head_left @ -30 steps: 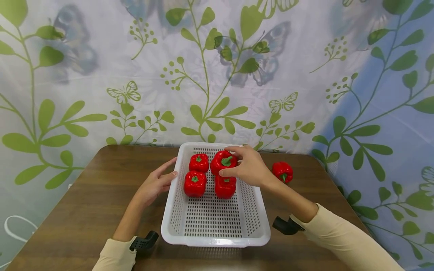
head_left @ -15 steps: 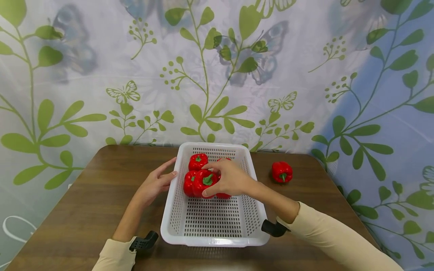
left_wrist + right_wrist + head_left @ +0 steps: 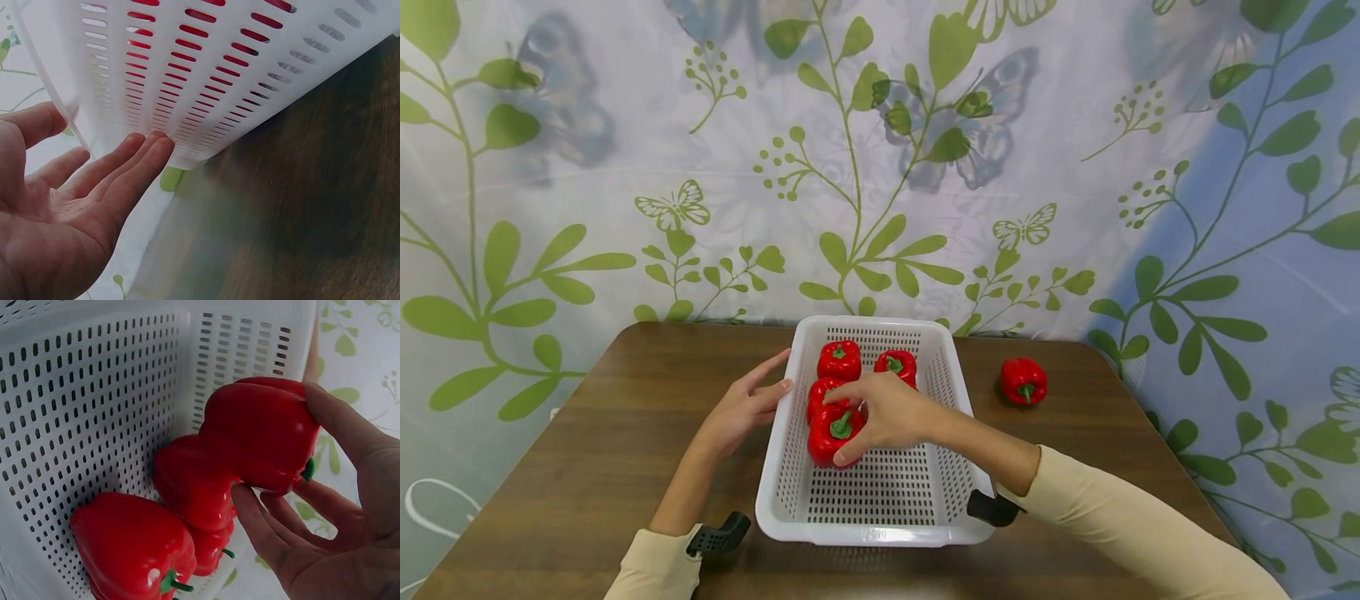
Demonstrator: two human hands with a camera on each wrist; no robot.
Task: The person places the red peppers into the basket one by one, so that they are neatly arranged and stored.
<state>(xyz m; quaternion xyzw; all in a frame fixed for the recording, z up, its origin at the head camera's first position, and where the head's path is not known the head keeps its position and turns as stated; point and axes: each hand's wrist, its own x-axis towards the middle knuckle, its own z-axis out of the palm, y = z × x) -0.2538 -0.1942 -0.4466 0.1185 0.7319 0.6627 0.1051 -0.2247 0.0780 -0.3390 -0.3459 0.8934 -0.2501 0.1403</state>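
Observation:
My right hand (image 3: 887, 408) grips a red bell pepper (image 3: 829, 446) with thumb and fingers, inside the white perforated basket (image 3: 880, 533). In the right wrist view, the held pepper (image 3: 259, 434) is tilted close above another pepper (image 3: 190, 484). Other red peppers stand behind it: one at the back left (image 3: 839, 360), one at the left, partly covered (image 3: 822, 393), and one at the back right (image 3: 898, 364). The right hand hides part of the basket floor. My left hand (image 3: 741, 408) touches the basket's left side with extended fingers, thumb by the rim.
A single red pepper (image 3: 1024, 381) lies on the brown wooden table (image 3: 662, 392), right of the basket. Behind the table hangs a leaf-patterned cloth (image 3: 880, 167). A white cord (image 3: 433, 508) shows at the far left.
The right hand has carried its pepper from the basket's back right toward the left and nearer to me, to the front of the left row. The left hand has stayed on the basket.

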